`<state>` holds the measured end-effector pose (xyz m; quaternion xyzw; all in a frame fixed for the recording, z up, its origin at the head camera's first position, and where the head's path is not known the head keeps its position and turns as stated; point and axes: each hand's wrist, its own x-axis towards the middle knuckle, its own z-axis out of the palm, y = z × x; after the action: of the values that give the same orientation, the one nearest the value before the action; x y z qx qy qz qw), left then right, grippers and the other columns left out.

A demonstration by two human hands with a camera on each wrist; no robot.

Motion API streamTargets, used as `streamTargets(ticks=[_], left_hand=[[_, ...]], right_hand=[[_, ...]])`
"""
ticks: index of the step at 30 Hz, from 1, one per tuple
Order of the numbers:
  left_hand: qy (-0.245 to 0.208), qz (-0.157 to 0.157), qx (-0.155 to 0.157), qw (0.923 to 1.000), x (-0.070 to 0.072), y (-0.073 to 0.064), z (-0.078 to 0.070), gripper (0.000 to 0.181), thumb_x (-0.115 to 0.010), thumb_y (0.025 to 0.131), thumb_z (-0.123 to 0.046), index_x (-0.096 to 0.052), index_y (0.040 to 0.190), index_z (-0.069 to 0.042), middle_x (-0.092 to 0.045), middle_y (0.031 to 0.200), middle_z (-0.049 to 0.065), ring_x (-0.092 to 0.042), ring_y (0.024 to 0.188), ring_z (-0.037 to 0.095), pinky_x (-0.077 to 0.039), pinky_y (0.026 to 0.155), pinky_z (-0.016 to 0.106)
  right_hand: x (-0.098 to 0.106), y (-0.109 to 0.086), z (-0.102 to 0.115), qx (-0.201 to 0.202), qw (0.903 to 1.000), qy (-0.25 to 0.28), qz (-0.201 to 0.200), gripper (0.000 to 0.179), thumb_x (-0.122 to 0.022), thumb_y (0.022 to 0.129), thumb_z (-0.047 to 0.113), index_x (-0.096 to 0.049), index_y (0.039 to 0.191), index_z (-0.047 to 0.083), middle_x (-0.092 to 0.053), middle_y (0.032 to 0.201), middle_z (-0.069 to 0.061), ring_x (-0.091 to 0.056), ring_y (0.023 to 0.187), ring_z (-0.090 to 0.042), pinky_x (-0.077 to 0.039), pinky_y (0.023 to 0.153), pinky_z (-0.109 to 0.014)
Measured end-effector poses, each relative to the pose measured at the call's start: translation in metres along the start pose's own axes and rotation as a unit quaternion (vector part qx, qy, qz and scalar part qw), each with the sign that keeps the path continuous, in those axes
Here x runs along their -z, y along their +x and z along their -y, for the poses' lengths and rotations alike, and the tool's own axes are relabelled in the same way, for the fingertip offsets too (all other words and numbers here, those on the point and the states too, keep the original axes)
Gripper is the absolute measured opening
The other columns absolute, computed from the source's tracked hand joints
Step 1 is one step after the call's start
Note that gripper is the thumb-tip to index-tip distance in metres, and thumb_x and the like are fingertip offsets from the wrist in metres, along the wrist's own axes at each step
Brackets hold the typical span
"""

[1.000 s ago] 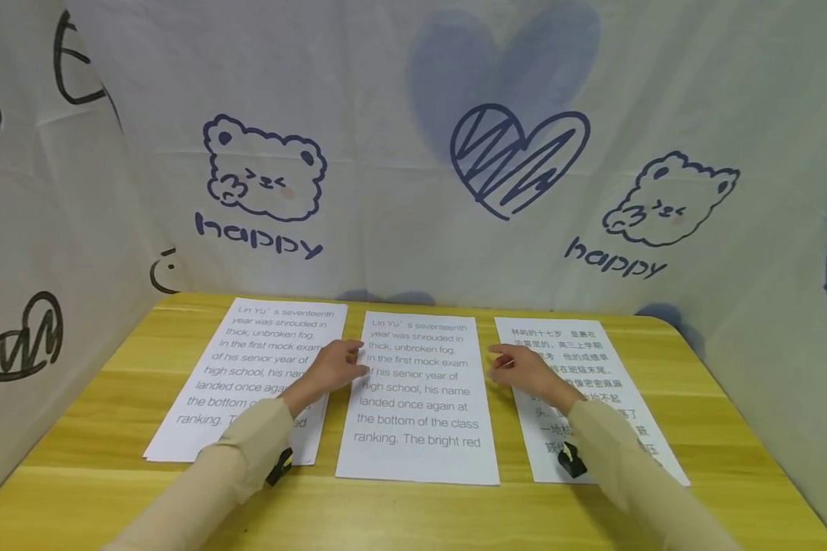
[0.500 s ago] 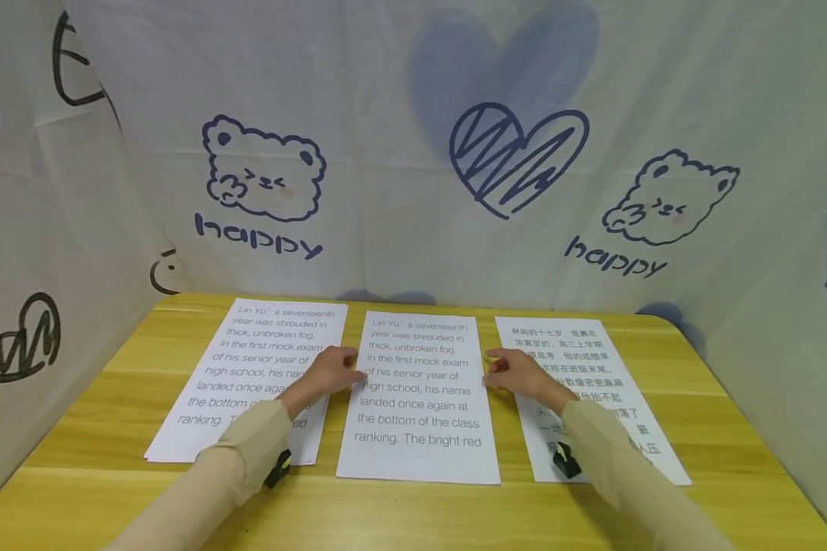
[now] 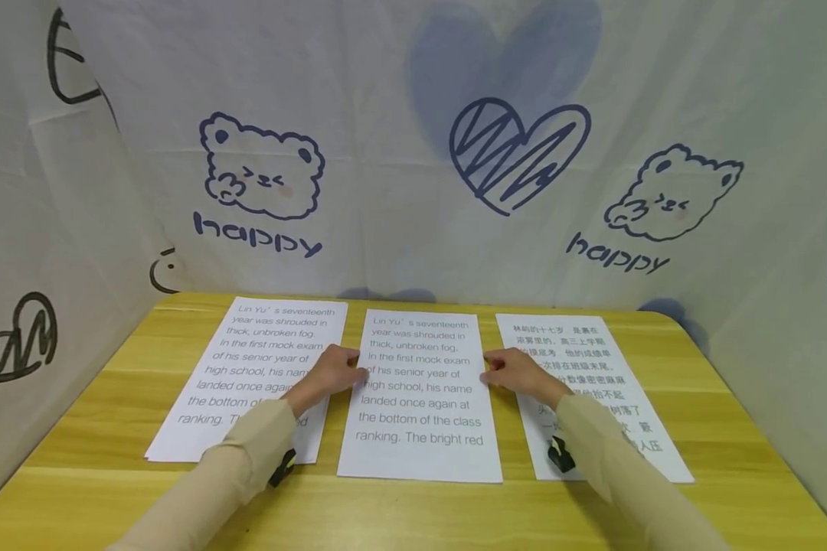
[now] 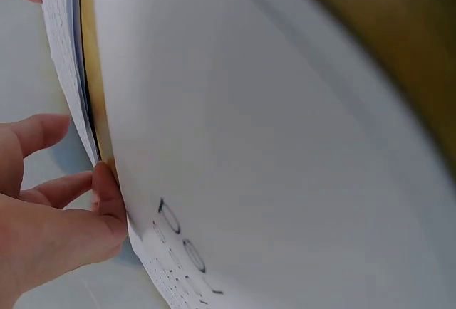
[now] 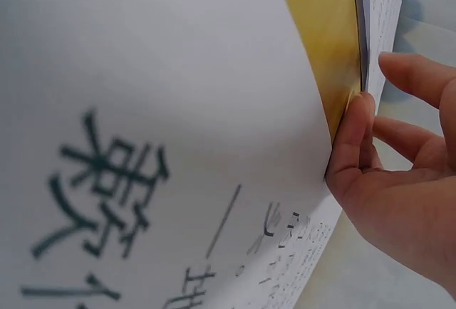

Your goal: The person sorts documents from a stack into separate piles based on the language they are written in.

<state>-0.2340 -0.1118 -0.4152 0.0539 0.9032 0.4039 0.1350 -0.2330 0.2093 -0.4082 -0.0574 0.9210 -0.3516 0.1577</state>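
In the head view, a stack of printed paper [image 3: 420, 459] with English text lies at the middle of the table. My left hand [image 3: 334, 371] is at its left edge and my right hand [image 3: 514, 371] at its right edge. The left wrist view shows the left hand's fingertips [image 4: 107, 184] low against the stack's side, the thumb raised and apart from them. On the other side, the right hand's fingertips [image 5: 356, 120] meet the stack's side in the same manner, thumb apart. Both forearms cross over the neighbouring papers and hide part of their print.
English-printed papers [image 3: 200, 398] lie on the left, under the left forearm. Papers with Chinese characters [image 3: 630, 367] lie on the right, partly beneath the right forearm. The yellow wood-grain table [image 3: 413, 516] backs onto a white curtain [image 3: 386, 191] with drawn bears and hearts.
My right hand has moved slightly left and closer to the middle stack's edge. My left hand has hardly shifted. The papers stay in place, and the head view has tilted a little.
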Motion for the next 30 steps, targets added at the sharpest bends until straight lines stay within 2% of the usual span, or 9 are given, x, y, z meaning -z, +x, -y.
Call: streamTargets(ticks=[7, 12, 15, 20, 21, 23, 26, 28, 30], left_hand=[[0.009, -0.007, -0.006, 0.9999, -0.002, 0.000, -0.001, 0.031, -0.062, 0.090, -0.010, -0.065, 0.115, 0.007, -0.059, 0.114, 0.023, -0.056, 0.093, 0.025, -0.047, 0.076, 0.032], [0.026, -0.014, -0.011, 0.9995, -0.004, 0.001, 0.000, 0.024, -0.062, 0.089, -0.011, -0.064, 0.106, 0.006, -0.051, 0.113, 0.026, -0.054, 0.091, 0.026, -0.047, 0.069, 0.030], [0.022, -0.016, -0.009, 0.9996, -0.004, 0.001, 0.000, 0.012, -0.062, 0.089, -0.011, -0.060, 0.090, 0.001, -0.047, 0.100, 0.020, -0.052, 0.082, 0.025, -0.042, 0.060, 0.027], [0.024, -0.020, -0.018, 0.9994, -0.004, 0.001, -0.003, 0.013, -0.060, 0.089, -0.009, -0.056, 0.083, 0.001, -0.046, 0.084, 0.014, -0.045, 0.067, 0.018, -0.037, 0.053, 0.024], [0.024, -0.021, -0.020, 0.9993, -0.003, 0.001, -0.004, 0.012, -0.060, 0.089, -0.008, -0.059, 0.089, 0.004, -0.046, 0.081, 0.016, -0.042, 0.063, 0.018, -0.036, 0.052, 0.024], [0.028, -0.024, -0.023, 0.9991, -0.002, 0.001, -0.008, 0.024, -0.058, 0.089, -0.007, -0.062, 0.107, 0.009, -0.055, 0.089, 0.023, -0.048, 0.067, 0.019, -0.040, 0.056, 0.025], [0.031, -0.026, -0.016, 0.9991, -0.002, 0.003, -0.014, 0.047, -0.055, 0.091, -0.008, -0.050, 0.135, 0.008, -0.056, 0.119, 0.030, -0.055, 0.089, 0.026, -0.047, 0.070, 0.031], [0.028, -0.027, -0.008, 0.9992, -0.002, 0.004, -0.017, 0.052, -0.054, 0.092, -0.009, -0.043, 0.141, 0.004, -0.050, 0.132, 0.028, -0.053, 0.103, 0.028, -0.048, 0.080, 0.034], [0.013, -0.024, 0.003, 0.9996, -0.002, 0.005, -0.019, 0.053, -0.054, 0.094, -0.010, -0.042, 0.144, 0.000, -0.053, 0.127, 0.024, -0.053, 0.102, 0.029, -0.048, 0.081, 0.036]], right_hand=[[-0.001, 0.003, 0.003, -0.009, 0.9999, -0.010, -0.002, 0.053, -0.065, 0.091, 0.014, -0.049, 0.138, -0.004, -0.053, 0.082, -0.007, -0.047, 0.068, -0.017, -0.037, 0.062, -0.027], [-0.002, 0.003, 0.004, -0.007, 1.0000, -0.003, -0.004, 0.054, -0.063, 0.092, 0.013, -0.046, 0.140, -0.005, -0.053, 0.080, -0.007, -0.047, 0.065, -0.017, -0.038, 0.060, -0.026], [-0.003, 0.002, 0.006, -0.002, 1.0000, -0.004, -0.008, 0.054, -0.063, 0.092, 0.012, -0.045, 0.140, -0.005, -0.054, 0.081, -0.007, -0.046, 0.064, -0.016, -0.038, 0.059, -0.026], [-0.003, 0.001, 0.007, -0.002, 0.9999, -0.005, -0.010, 0.057, -0.063, 0.091, 0.014, -0.043, 0.142, -0.004, -0.056, 0.089, -0.009, -0.047, 0.065, -0.017, -0.039, 0.058, -0.026], [-0.003, 0.001, 0.007, -0.004, 0.9999, -0.004, -0.010, 0.058, -0.063, 0.091, 0.014, -0.042, 0.142, -0.004, -0.057, 0.092, -0.010, -0.048, 0.065, -0.017, -0.039, 0.058, -0.026], [-0.003, 0.001, 0.008, -0.003, 0.9999, 0.002, -0.012, 0.059, -0.062, 0.091, 0.014, -0.041, 0.143, -0.005, -0.058, 0.098, -0.011, -0.049, 0.066, -0.017, -0.040, 0.059, -0.026], [-0.003, 0.002, 0.010, 0.002, 0.9996, 0.010, -0.025, 0.057, -0.062, 0.092, 0.013, -0.041, 0.142, -0.006, -0.059, 0.105, -0.014, -0.053, 0.072, -0.018, -0.045, 0.062, -0.027], [-0.004, 0.002, 0.011, 0.005, 0.9991, 0.019, -0.037, 0.055, -0.060, 0.093, 0.010, -0.041, 0.142, -0.007, -0.060, 0.109, -0.017, -0.056, 0.076, -0.019, -0.049, 0.064, -0.028], [-0.006, 0.004, 0.012, 0.009, 0.9982, 0.025, -0.054, 0.054, -0.059, 0.093, 0.008, -0.041, 0.142, -0.006, -0.061, 0.110, -0.018, -0.058, 0.082, -0.020, -0.051, 0.068, -0.029]])
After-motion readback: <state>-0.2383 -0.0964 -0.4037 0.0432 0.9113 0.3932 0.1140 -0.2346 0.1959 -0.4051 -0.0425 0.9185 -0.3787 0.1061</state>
